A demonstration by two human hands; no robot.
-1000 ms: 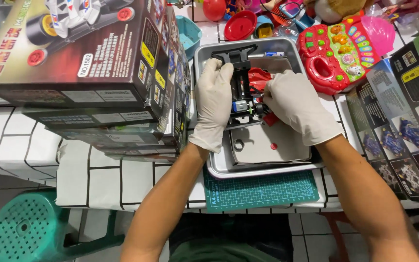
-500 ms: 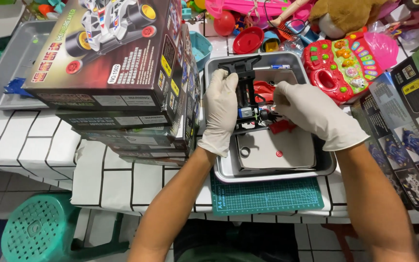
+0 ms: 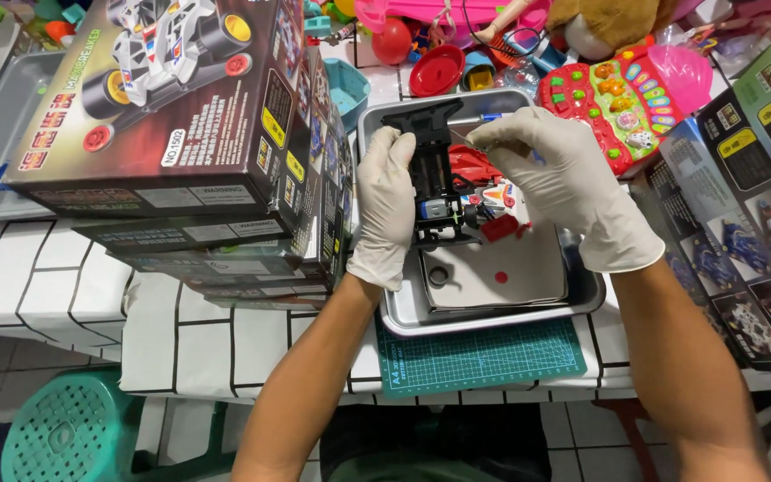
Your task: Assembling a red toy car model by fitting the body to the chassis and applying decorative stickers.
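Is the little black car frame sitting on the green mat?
No, both gloved hands hold the black car frame over the metal tray; the green mat lies under the tray.

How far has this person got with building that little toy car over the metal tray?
Partly built. The black plastic toy car chassis already carries a small silver motor. The gloved left hand steadies it over the grey metal tray, while the gloved right hand works at its top end with a thin blue-handled tool. Loose red plastic parts lie unfitted, and no wheels show.
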